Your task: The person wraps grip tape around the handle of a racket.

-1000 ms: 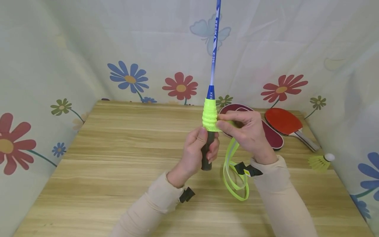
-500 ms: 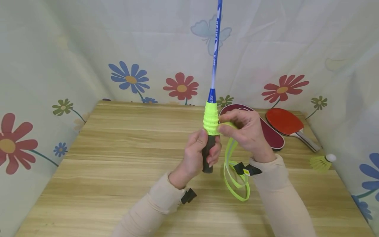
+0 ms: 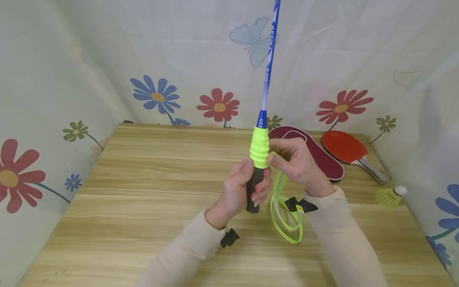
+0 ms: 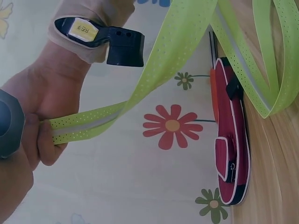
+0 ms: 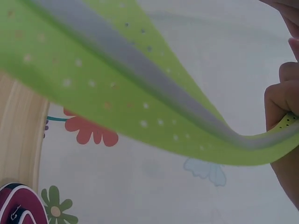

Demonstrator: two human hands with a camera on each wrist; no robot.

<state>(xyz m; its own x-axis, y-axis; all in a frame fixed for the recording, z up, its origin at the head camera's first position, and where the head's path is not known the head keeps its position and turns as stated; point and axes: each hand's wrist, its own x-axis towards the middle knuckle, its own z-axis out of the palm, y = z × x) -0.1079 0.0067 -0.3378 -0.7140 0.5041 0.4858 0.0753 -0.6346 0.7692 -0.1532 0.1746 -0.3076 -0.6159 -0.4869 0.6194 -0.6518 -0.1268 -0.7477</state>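
Observation:
My left hand (image 3: 232,192) grips the dark handle (image 3: 254,191) of a blue badminton racket (image 3: 269,67). The racket stands nearly upright with its top out of view. Neon yellow-green, perforated grip tape (image 3: 259,148) is wound in overlapping ridges round the upper handle, just above my left thumb. Right beside the lowest wrap, my right hand (image 3: 297,162) pinches the tape between thumb and fingers. From there the loose tape (image 4: 86,125), with its grey centre stripe, hangs to the table in loops. The handle's octagonal butt (image 4: 9,123) shows in the left wrist view.
Behind my right hand lies a dark red paddle case (image 3: 328,163) with white piping. Further right on the wooden table (image 3: 143,179) are a red table tennis paddle (image 3: 344,147) and a yellow shuttlecock (image 3: 389,196). A flower-printed curtain (image 3: 201,52) encloses the back and sides.
The racket and my left hand have shifted slightly right and down, and the shaft leans more to the right. My right hand keeps its pinch on the tape close to the handle.

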